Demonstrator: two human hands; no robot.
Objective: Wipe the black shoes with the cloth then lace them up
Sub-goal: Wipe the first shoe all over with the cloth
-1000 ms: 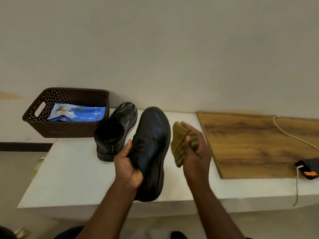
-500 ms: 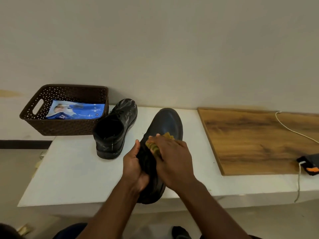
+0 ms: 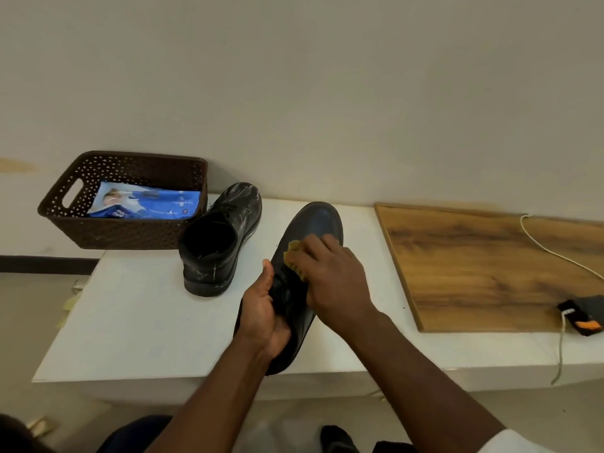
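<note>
Wiping step in hand, judged from the picture; lacing not yet begun. Held shoe lifted near the front edge of the white table, toe pointed toward the back edge and the wall, heel hanging over the front edge. Gripped at the heel and the inner side by the left hand, thumb up along the collar, fingers curled underneath and clamped on the shoe. Pressed on the upper, just behind the toe cap, by the right hand with the yellow cloth bunched under the palm; right fingers bent over the cloth and closed on it, only a small edge of the cloth seen at the left of the knuckles. Toe cap looked fairly clean and dull-shiny.

Second shoe stood on its sole toward the back left part of the table, touching or almost touching the brown basket at the back left corner; could not tell which. Still marked with pale smears on toe and side, so probably not wiped yet. Blue packet lay inside the basket. Wooden board lay over the right part of the table, with a small black and orange device and a white cable at its right edge.

Next move, as a judgement: more strokes over the sides and heel of the held shoe, with a turn of the shoe in the left hand; then the same for the smeared one.
</note>
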